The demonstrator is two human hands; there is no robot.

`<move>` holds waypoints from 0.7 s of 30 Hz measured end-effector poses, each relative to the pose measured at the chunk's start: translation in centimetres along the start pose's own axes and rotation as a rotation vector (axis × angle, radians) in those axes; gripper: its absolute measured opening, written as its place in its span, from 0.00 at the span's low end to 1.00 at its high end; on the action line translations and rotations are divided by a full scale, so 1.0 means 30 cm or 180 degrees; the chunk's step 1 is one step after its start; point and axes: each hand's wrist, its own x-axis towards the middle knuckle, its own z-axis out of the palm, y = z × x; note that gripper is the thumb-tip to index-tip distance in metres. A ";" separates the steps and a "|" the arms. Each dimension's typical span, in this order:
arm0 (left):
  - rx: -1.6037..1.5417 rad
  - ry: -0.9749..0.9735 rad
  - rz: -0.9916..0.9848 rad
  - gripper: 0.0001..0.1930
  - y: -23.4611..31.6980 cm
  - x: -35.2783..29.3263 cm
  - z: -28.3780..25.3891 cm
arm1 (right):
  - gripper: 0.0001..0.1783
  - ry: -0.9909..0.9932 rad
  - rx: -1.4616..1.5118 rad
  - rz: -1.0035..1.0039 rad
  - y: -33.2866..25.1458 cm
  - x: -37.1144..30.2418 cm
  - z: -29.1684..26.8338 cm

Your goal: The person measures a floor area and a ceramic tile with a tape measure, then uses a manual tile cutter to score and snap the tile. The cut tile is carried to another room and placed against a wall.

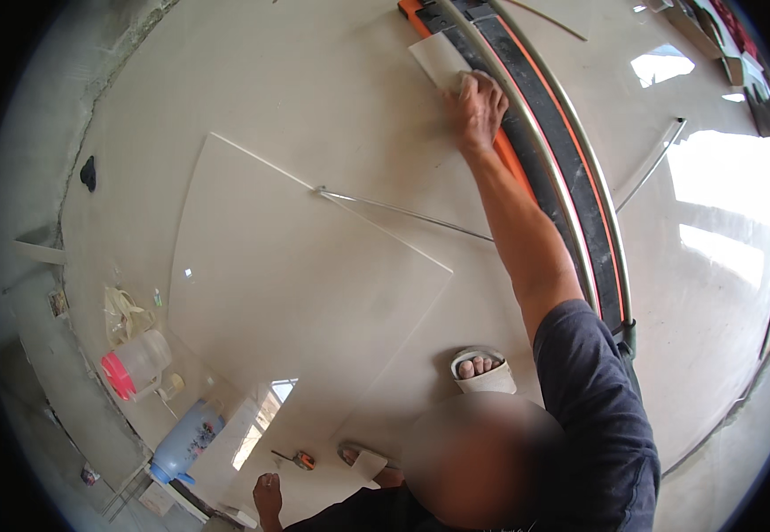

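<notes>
My right arm reaches far forward, and my right hand (480,108) is closed on the near end of a pale strip of tile (441,62). The strip lies at a slant over the left edge of a long tile cutter (527,106) with a black bed, orange edging and metal rails. Down at the lower left, my left hand (267,498) has its fingers curled in, with nothing visible in them. Closest to it on the floor is an orange and black tape measure (303,459). A large glossy beige tile (287,275) lies left of the cutter.
A metal bar (402,211) runs from the large tile towards the cutter, and another rod (651,164) sticks out on its right. At left stand a clear jug with a pink lid (136,363), a blue flask (187,441) and a plastic bag (126,316). My sandalled foot (482,368) is nearby.
</notes>
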 end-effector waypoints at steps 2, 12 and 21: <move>0.0351 -0.0014 0.0374 0.16 0.039 0.025 -0.016 | 0.22 0.0005 0.0454 -0.0278 -0.039 -0.027 -0.069; 0.0186 0.0203 0.0594 0.19 0.377 0.168 -0.111 | 0.27 0.0092 0.0311 0.0723 0.420 -0.005 -0.667; 0.0199 0.0233 0.0895 0.19 0.417 0.187 -0.105 | 0.33 -0.0271 -0.1599 0.2333 1.100 -0.239 -0.892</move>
